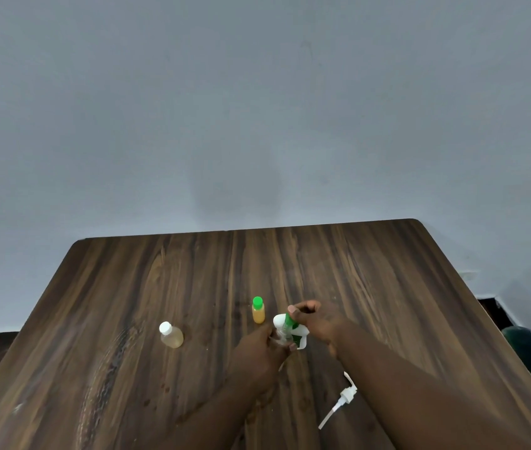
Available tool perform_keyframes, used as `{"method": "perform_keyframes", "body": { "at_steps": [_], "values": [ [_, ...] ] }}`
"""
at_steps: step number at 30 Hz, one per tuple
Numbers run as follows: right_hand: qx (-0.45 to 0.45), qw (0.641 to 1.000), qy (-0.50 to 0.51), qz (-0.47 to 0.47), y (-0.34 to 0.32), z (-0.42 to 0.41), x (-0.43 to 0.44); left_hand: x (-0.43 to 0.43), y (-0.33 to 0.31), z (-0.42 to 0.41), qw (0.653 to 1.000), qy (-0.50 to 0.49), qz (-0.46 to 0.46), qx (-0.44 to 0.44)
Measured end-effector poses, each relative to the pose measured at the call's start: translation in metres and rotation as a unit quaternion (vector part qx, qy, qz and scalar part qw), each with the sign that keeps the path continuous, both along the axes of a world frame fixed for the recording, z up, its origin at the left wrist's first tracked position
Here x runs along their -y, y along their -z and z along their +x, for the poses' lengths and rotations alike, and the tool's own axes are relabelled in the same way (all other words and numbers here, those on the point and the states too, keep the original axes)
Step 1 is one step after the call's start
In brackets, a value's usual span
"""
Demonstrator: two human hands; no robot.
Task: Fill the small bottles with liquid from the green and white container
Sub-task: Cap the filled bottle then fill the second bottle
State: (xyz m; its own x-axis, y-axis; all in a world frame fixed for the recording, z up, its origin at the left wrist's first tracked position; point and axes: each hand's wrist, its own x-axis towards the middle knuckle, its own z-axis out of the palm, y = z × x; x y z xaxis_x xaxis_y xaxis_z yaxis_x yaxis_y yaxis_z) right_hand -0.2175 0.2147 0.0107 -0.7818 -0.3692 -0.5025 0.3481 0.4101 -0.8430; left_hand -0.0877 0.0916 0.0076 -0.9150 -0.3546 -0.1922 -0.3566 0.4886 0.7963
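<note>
Presently left hand point(256, 347) pinches a small bottle point(280, 340) — right hand point(316, 319) grips the green and white container point(282, 320).

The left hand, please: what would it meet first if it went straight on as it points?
Probably the green and white container, just beyond the small clear bottle the left hand holds.

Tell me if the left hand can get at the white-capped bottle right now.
Path probably yes: bare table lies between the left hand and the white-capped bottle. But that hand holds a small clear bottle and would need to set it down first.
</note>
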Motion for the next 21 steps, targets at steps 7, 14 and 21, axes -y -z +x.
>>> {"method": "perform_keyframes", "body": {
  "at_steps": [7,14,21],
  "values": [
    [-0.012,1.0,-0.022,0.011,-0.005,-0.006,0.0,0.002,-0.003,-0.002,1.0,0.021,-0.007,-0.003],
    [-0.039,0.996,-0.056,0.056,-0.008,-0.011,0.001,0.004,-0.001,-0.005,1.0,0.009,-0.017,0.006],
    [-0.067,0.994,-0.064,0.062,-0.007,-0.006,0.001,-0.001,-0.007,-0.001,1.0,0.018,0.004,0.005]
  ]
}}
